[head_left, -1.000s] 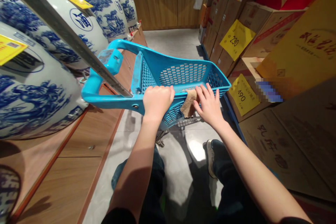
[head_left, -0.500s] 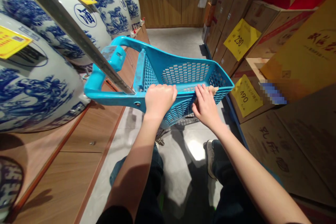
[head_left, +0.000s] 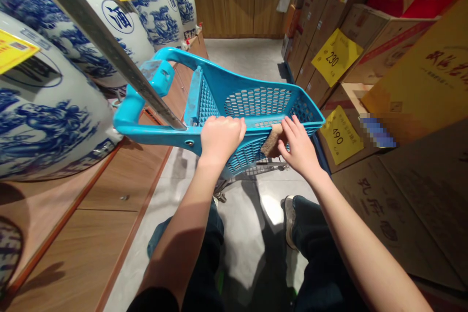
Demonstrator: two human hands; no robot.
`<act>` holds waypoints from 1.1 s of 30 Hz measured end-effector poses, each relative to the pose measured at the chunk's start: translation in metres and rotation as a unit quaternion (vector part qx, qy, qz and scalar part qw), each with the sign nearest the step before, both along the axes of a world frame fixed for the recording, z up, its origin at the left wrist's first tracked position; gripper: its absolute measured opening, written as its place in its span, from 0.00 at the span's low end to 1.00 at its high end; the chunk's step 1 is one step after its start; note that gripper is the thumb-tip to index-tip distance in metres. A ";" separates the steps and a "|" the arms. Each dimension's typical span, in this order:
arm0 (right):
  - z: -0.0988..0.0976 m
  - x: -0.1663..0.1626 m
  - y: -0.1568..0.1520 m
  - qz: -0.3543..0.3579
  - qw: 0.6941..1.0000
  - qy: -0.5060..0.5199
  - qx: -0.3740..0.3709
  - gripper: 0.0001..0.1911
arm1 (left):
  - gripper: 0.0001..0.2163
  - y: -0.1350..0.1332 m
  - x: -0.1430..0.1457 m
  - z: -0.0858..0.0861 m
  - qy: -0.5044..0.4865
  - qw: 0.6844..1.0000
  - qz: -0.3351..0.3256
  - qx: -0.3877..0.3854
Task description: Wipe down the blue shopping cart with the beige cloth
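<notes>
A blue plastic shopping cart (head_left: 252, 79) stands in front of me, with perforated basket walls. My left hand (head_left: 222, 139) is closed around the near rim, just right of where a metal pole (head_left: 109, 53) meets the cart. Farther right, my right hand (head_left: 297, 142) holds a brown cloth (head_left: 272, 142) against the outside of the near wall and over the rim. Its fingertips bend over the rim, and part of the cloth is hidden beneath them. The basket's inside shows blue plastic.
Large blue-and-white porcelain jars (head_left: 47, 122) line a wooden cabinet (head_left: 106, 234) at left. Stacked cardboard boxes (head_left: 383, 204) with yellow price signs (head_left: 337, 58) rise at right. Grey floor (head_left: 237, 58) runs between them towards a wooden counter (head_left: 237, 9).
My right hand has slid a little to the right along the rim. More of the brown cloth now shows left of its fingers. My left hand keeps its hold on the rim.
</notes>
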State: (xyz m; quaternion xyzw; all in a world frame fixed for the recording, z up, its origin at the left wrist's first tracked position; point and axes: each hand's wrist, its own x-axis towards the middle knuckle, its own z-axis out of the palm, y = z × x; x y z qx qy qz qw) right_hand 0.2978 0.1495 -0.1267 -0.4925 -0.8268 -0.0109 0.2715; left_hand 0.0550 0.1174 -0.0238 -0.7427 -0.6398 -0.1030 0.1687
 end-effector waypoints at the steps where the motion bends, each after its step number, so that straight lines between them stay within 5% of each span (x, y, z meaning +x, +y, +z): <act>1: 0.001 0.004 0.004 -0.017 1.000 0.002 -0.001 0.33 | 0.26 0.000 0.000 0.000 0.000 1.000 -0.001 0.002; 5: -0.003 0.009 0.011 -0.050 0.998 0.025 0.012 0.33 | 0.25 0.001 0.000 -0.002 0.000 1.000 -0.011 0.021; 13: -0.002 -0.029 -0.019 0.043 0.998 0.012 0.046 0.35 | 0.25 0.000 0.001 -0.001 -0.009 1.000 -0.010 0.016; 20: 0.001 0.000 0.003 -0.095 0.995 -0.008 0.013 0.34 | 0.25 0.001 0.001 -0.002 0.004 1.000 -0.011 0.021; 28: -0.002 -0.027 -0.017 -0.010 0.999 -0.017 0.043 0.35 | 0.25 0.000 0.001 -0.001 0.016 1.000 -0.009 0.025; 33: 0.005 -0.008 -0.005 -0.079 0.997 -0.016 0.013 0.34 | 0.25 0.000 0.001 -0.001 0.009 1.000 -0.011 0.021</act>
